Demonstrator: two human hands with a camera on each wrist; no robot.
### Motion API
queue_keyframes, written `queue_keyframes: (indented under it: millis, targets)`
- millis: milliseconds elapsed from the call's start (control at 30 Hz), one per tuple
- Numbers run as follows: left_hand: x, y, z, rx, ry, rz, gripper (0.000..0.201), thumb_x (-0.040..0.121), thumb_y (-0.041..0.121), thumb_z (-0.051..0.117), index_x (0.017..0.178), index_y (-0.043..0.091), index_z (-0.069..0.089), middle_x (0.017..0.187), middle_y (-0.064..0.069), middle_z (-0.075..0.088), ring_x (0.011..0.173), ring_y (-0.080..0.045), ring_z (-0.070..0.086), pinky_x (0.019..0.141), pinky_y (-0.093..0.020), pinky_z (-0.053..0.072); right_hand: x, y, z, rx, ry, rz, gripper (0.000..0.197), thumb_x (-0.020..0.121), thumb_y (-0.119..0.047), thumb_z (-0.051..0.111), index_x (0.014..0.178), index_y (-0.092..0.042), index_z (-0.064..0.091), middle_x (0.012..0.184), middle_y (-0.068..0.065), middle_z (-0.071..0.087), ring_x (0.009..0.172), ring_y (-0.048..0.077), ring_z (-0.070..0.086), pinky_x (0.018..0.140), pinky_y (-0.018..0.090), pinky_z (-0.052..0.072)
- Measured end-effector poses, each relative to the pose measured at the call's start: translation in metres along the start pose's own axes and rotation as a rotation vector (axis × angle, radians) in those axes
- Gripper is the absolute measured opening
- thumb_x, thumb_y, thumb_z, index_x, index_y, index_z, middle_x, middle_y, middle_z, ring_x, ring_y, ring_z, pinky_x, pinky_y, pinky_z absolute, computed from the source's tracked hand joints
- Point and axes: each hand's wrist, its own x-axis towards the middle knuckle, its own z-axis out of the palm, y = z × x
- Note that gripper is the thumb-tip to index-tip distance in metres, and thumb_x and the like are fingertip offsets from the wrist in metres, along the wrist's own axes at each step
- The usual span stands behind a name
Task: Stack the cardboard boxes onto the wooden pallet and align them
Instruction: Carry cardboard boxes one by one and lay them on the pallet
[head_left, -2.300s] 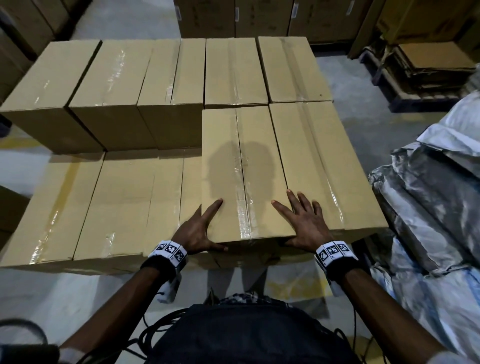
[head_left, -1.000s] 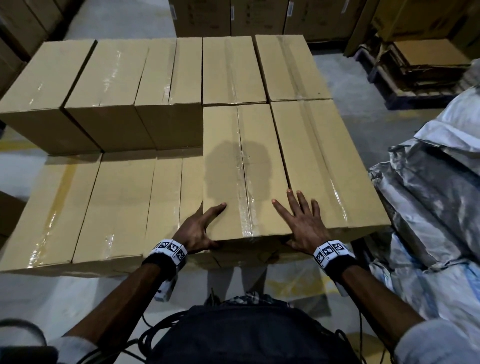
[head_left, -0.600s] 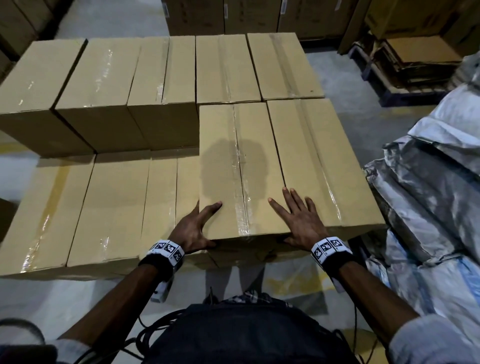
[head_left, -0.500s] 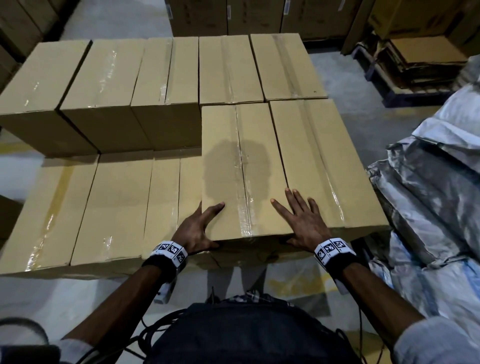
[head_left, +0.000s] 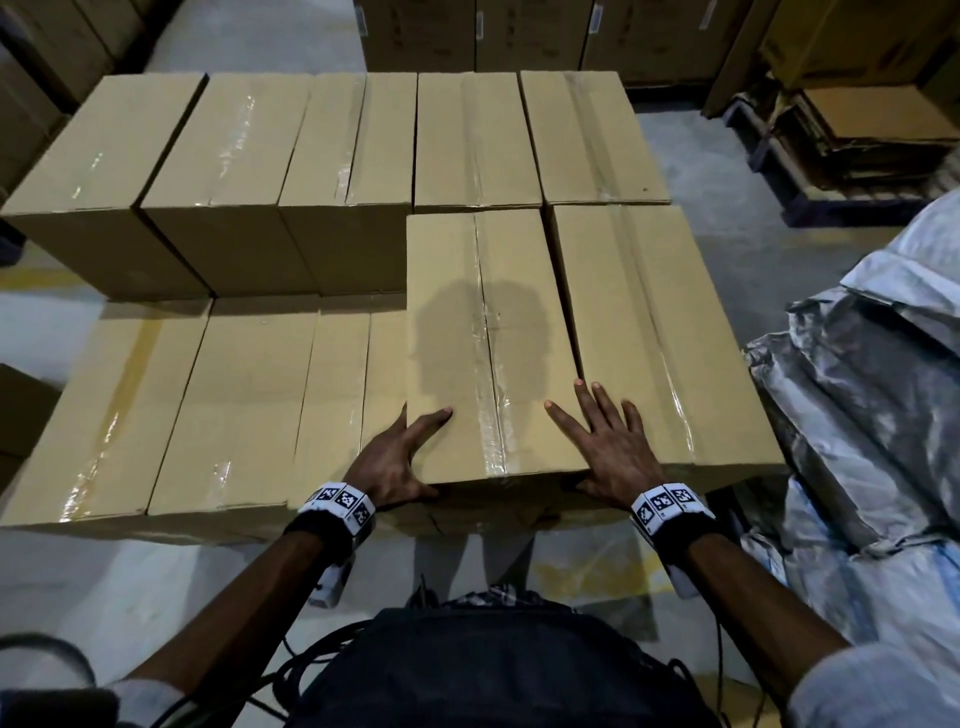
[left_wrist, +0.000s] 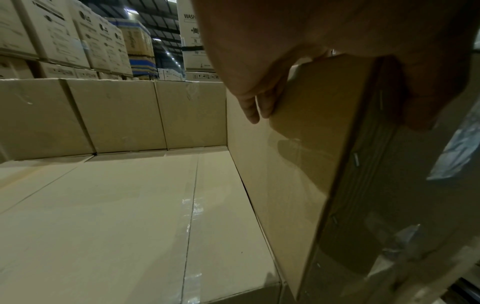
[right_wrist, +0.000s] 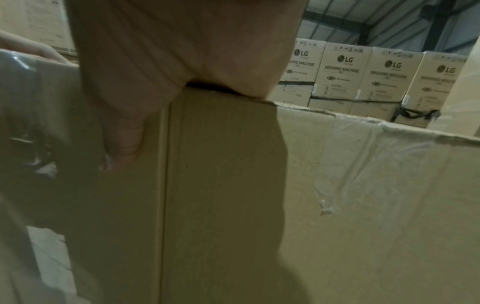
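Note:
Taped cardboard boxes form two layers, and the pallet beneath them is hidden. The middle upper box (head_left: 488, 338) lies between a right neighbour (head_left: 649, 332) and the bare lower layer (head_left: 234, 405). My left hand (head_left: 395, 457) is at its near left corner, thumb on top. The fingers (left_wrist: 252, 109) press its left side face (left_wrist: 285, 164). My right hand (head_left: 608, 447) lies flat on top at the near right corner, fingers spread. Its thumb (right_wrist: 124, 144) presses the near face (right_wrist: 130, 205).
A back row of upper boxes (head_left: 234, 156) stands behind the lower layer. Grey plastic-wrapped bundles (head_left: 883, 389) crowd the right side. A second pallet with flattened cardboard (head_left: 857, 130) sits at the back right. Tall stacked cartons (right_wrist: 363, 78) surround the area.
Both hands stay at the near end of the middle box. The box has not visibly shifted; only the camera view sways a little.

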Motion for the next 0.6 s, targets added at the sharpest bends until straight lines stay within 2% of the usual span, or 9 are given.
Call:
queue_keyframes:
  millis: [133,267,367,500,600]
  targets:
    - [-0.0003,0.0022,-0.0028,-0.015,-0.001,-0.005,0.121,0.064,0.039,0.093,0.150,0.068,0.013,0.165,-0.013,0.031,0.145,-0.037,0.040,0.110,-0.034,0.041,0.0005,0.0005,-0.0011,-0.001,-0.004,0.000,0.134,0.079,-0.050,0.082,0.157,-0.042,-0.027,0.167,0.012,-0.031,0.156,0.035,-0.021,0.125,0.060,0.005]
    - [0.0008,0.0028,-0.0044,-0.031,-0.002,-0.007,0.122,0.062,0.040,0.092,0.143,0.077,0.009,0.165,-0.014,0.030,0.136,-0.036,0.051,0.109,-0.039,0.048,0.0010,0.0017,-0.0011,0.018,-0.001,0.005,0.134,0.079,-0.050,0.083,0.155,-0.045,-0.028,0.167,0.011,-0.031,0.156,0.033,-0.021,0.125,0.059,0.003]
    - [0.0023,0.0019,-0.0057,-0.022,-0.009,-0.017,0.122,0.060,0.043,0.091,0.143,0.077,0.009,0.166,-0.016,0.027,0.135,-0.036,0.052,0.108,-0.042,0.050,0.0015,0.0015,-0.0020,0.025,0.005,0.003,0.134,0.079,-0.050,0.083,0.154,-0.046,-0.028,0.167,0.010,-0.031,0.157,0.032,-0.020,0.125,0.059,0.003]
    - [0.0049,-0.0006,-0.0057,-0.012,-0.012,-0.012,0.123,0.061,0.040,0.091,0.143,0.078,0.007,0.168,-0.015,0.025,0.134,-0.035,0.052,0.106,-0.038,0.050,0.0019,0.0013,-0.0030,0.021,0.013,0.000,0.133,0.079,-0.050,0.083,0.156,-0.045,-0.026,0.168,0.010,-0.029,0.157,0.032,-0.018,0.125,0.058,0.004]
    - [0.0084,-0.0010,-0.0081,-0.011,-0.011,-0.009,0.122,0.062,0.039,0.092,0.142,0.078,0.007,0.169,-0.014,0.023,0.138,-0.036,0.049,0.105,-0.033,0.044,0.0039,0.0012,-0.0046,0.023,0.008,0.011,0.132,0.079,-0.050,0.083,0.156,-0.045,-0.025,0.168,0.009,-0.029,0.157,0.031,-0.018,0.125,0.058,0.004]
